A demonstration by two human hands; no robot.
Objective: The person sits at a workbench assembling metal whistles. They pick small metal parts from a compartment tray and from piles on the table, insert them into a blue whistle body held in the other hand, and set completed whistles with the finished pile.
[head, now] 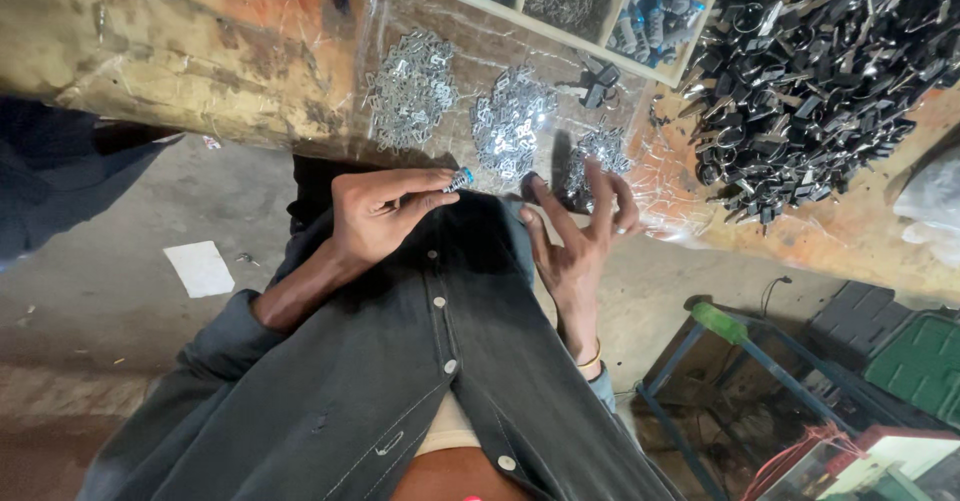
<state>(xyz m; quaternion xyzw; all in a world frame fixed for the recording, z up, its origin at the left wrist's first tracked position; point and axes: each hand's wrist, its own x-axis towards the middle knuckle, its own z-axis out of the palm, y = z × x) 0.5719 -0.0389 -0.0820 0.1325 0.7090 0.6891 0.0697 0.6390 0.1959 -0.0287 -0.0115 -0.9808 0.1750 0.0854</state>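
My left hand [380, 211] pinches a small blue-and-silver metal part [458, 179] between thumb and fingertips, just at the near edge of the worktable [200, 51]. My right hand [580, 231] has its fingers spread, its fingertips touching a small heap of silver metal pieces [598, 156]. Two more heaps of the same silver pieces [412, 89] [512, 121] lie on clear plastic sheeting beside it. I cannot make out anything held in the right hand.
A large pile of black metal clips [810, 71] covers the table's right side. A wooden tray [575, 1] with blue and grey parts stands at the back. Below are a concrete floor with a white scrap [200, 267], a blue metal frame [700, 361] and a green crate [920, 361].
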